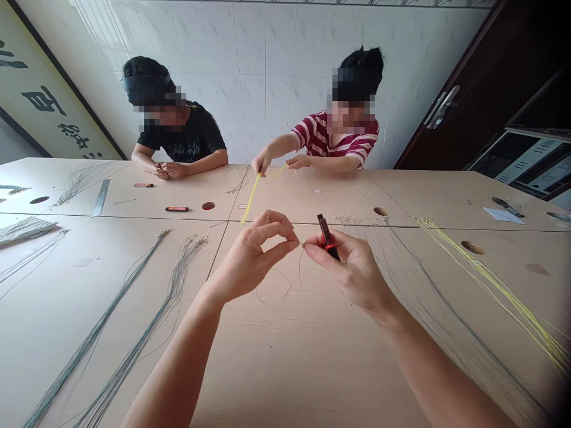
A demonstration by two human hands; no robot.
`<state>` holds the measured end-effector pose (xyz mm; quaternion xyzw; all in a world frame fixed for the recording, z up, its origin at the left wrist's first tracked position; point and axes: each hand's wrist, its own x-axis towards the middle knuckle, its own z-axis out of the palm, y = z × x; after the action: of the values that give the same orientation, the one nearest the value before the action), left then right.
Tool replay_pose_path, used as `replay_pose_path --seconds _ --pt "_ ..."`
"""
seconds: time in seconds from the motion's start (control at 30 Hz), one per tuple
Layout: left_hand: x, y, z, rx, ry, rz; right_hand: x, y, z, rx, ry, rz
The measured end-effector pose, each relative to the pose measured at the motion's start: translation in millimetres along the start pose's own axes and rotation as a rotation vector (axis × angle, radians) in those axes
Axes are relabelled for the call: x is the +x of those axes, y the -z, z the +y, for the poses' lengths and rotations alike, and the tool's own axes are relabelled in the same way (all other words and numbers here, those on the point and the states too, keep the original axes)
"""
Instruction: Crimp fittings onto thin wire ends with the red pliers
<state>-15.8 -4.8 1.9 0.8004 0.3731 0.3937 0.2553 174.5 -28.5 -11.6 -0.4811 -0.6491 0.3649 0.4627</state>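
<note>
My left hand (263, 252) is closed in a pinch, thumb and forefinger pressed on a thin dark cord (300, 270). Facing it, the fingertips of my right hand (345, 258) pinch the same cord, with a small pale bit showing between the two hands. A black-and-red tool that looks like a utility knife (326, 235) is also held in my right hand, pointing up. Loose ends of the cord hang and curl below my fingers, above the tabletop (285, 356).
Grey-green cord bundles (102, 315) lie at left; yellow cords (513, 291) and grey cords (446, 297) lie at right. Across the table sit two people; one holds a yellow cord (252, 199). A steel ruler (102, 198) and red-black knives (177, 208) rest at far left.
</note>
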Motion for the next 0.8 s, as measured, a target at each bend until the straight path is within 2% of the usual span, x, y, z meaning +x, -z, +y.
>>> replay_pose_path --seconds 0.5,0.6,0.73,0.8 --pt "1 2.7 0 0.044 0.015 0.036 4 0 4 0.073 -0.028 0.007" --pt "0 4.3 -4 0.035 0.009 0.048 5 -3 6 0.216 -0.089 -0.006" --pt "0 4.6 -5 0.029 0.012 0.081 3 -10 6 0.498 -0.232 -0.165" --pt "1 5.1 -6 0.021 0.044 0.11 0 -11 6 0.607 -0.294 -0.199"
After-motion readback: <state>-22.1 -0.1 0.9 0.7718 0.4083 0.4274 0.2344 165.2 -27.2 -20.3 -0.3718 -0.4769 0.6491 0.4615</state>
